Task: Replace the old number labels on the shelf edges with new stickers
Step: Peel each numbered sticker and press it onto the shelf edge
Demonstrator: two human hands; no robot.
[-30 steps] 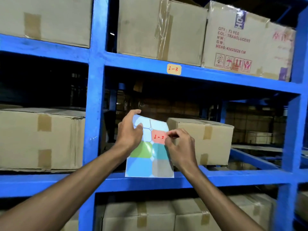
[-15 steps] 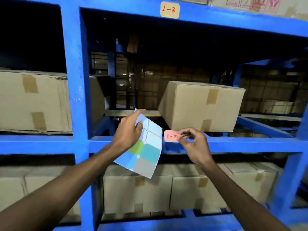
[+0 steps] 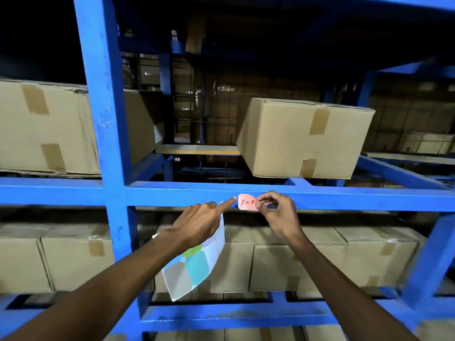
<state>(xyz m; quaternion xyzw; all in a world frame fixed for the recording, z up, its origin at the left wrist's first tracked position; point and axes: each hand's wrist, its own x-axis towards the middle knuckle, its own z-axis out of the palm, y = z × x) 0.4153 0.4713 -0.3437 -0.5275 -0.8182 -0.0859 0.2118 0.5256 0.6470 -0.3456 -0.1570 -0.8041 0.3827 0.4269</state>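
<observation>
Setting: a dim warehouse bay of blue steel racking, cardboard cartons on every level.
Right hand [image 3: 278,215]: you pinch the pink sticker [image 3: 247,202] by its right end between thumb and fingertips; it sits against the front face of the shelf beam [image 3: 344,199], marked "1-5" in red.
Left hand [image 3: 199,223]: your forefinger is stretched out with its tip at the sticker's left edge, while the other fingers grip the sticker sheet [image 3: 197,264], which hangs down below the beam.
Whether stuck: I cannot tell how much of the sticker is already bonded to the beam.
Risk, skew: if you press one end first, it may set crooked.
Risk, crease: pressing from both ends can trap a wrinkle, so smooth from one end to the other.
Risk, sheet: that loosely held sheet may slip or catch while you press.
Beyond: a taped carton [image 3: 305,141] stands on the shelf just above and to the right.
</observation>
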